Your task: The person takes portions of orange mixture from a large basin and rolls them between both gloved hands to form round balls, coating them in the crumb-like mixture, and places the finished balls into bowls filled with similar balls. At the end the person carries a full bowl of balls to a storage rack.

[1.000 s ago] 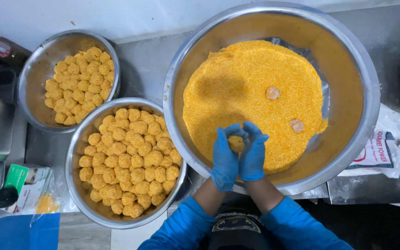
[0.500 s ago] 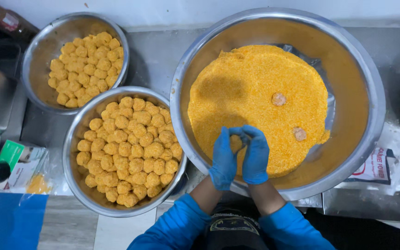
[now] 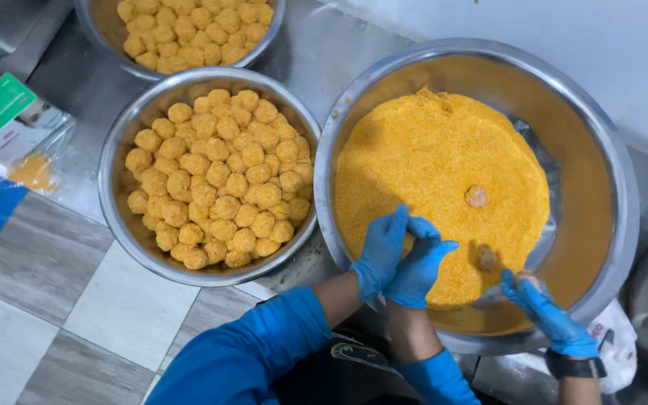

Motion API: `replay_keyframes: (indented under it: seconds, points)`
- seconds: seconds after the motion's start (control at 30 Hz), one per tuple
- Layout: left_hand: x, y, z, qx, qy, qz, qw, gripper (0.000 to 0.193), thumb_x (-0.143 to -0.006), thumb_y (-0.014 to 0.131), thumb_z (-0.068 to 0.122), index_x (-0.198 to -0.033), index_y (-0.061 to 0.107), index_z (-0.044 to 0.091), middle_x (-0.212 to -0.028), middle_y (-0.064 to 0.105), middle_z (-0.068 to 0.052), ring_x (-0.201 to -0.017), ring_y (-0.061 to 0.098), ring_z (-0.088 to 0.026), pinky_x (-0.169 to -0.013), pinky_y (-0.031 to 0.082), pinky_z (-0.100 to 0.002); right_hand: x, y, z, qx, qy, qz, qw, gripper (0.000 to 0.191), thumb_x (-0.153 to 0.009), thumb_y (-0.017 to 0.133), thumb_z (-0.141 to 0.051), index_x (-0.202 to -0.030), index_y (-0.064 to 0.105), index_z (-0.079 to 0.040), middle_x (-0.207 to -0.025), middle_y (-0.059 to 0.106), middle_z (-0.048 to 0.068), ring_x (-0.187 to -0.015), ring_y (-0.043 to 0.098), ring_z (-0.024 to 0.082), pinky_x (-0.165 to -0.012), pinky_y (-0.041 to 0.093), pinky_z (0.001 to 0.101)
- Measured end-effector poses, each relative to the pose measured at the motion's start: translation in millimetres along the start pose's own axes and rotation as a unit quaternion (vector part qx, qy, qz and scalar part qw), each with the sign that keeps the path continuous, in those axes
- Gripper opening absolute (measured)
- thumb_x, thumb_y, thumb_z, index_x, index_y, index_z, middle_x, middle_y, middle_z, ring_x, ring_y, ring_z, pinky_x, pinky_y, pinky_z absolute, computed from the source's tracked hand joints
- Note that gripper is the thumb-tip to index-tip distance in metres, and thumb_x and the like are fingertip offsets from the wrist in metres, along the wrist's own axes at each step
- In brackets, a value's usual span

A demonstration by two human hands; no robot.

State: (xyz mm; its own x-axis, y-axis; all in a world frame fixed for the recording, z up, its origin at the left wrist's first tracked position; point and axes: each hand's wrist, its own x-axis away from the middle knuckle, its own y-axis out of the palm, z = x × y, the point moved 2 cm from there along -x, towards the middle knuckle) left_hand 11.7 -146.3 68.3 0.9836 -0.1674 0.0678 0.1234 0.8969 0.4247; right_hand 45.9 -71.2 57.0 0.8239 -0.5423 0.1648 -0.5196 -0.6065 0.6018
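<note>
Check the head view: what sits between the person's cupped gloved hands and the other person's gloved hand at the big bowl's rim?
One small uncoated ball resting on the orange crumb; otherwise that stretch, from the cupped hands to the other gloved hand, is bare crumb, in the head view.

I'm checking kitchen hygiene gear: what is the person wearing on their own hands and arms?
Both the left hand and the right hand wear thin blue disposable gloves ending at the wrist. Bright blue long sleeves are pushed up, leaving the forearms bare. No watch or markings show on them.
</note>
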Motion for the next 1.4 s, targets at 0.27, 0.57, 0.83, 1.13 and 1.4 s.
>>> replay_keyframes:
  seconds: [0.27,0.57,0.83,1.13,1.4]
  points:
    - [-8,-15,-4,0.167,-0.083,0.094,0.978,0.033,-0.115,0.047,0.037,-0.113,0.063,0.008,-0.103,0.067,-0.005,-0.098,0.062,-0.016,-0.089,0.05,-0.033,-2,34,-1,0.301,-0.111,-0.176,0.931,0.045,-0.117,0.044,-0.042,-0.107,0.067,-0.005,-0.111,0.07,0.012,-0.102,0.065,0.026,-0.095,0.053,0.0373]
    - [5,-41,44,-0.287,0.314,0.052,0.903,0.038,-0.115,0.049,0.047,-0.114,0.068,0.014,-0.121,0.068,-0.007,-0.114,0.063,-0.02,-0.1,0.051,-0.034,-3,53,18,-0.262,0.213,0.059,0.939,0.044,-0.113,0.039,-0.036,-0.113,0.068,-0.003,-0.106,0.071,0.016,-0.102,0.067,0.028,-0.094,0.052,0.0419]
    - [-3,-81,26,0.402,-0.233,0.045,0.884,0.045,-0.11,0.045,0.058,-0.117,0.063,0.018,-0.11,0.068,-0.001,-0.106,0.066,-0.018,-0.087,0.055,-0.039,38,115,1,0.382,-0.249,-0.317,0.832,0.076,-0.099,0.05,-0.076,-0.103,0.064,-0.001,-0.106,0.066,0.016,-0.103,0.067,0.028,-0.082,0.056,0.0372]
    - [-16,-210,35,0.5,-0.159,0.141,0.84,0.037,-0.108,0.055,0.043,-0.096,0.066,0.01,-0.088,0.068,-0.006,-0.084,0.066,-0.02,-0.073,0.056,-0.033,59,45,18,0.314,-0.126,-0.155,0.928,0.05,-0.115,0.051,-0.043,-0.11,0.066,0.004,-0.107,0.07,0.014,-0.102,0.067,0.024,-0.099,0.055,0.0378]
    - [-38,-373,94,0.406,0.019,0.209,0.889,0.013,-0.105,0.062,0.018,-0.104,0.066,0.006,-0.091,0.066,-0.004,-0.085,0.063,-0.016,-0.076,0.053,-0.031,78,-27,16,0.366,-0.071,-0.07,0.925,0.03,-0.118,0.05,-0.019,-0.109,0.068,0.003,-0.106,0.07,0.01,-0.098,0.066,0.019,-0.096,0.054,0.0347]
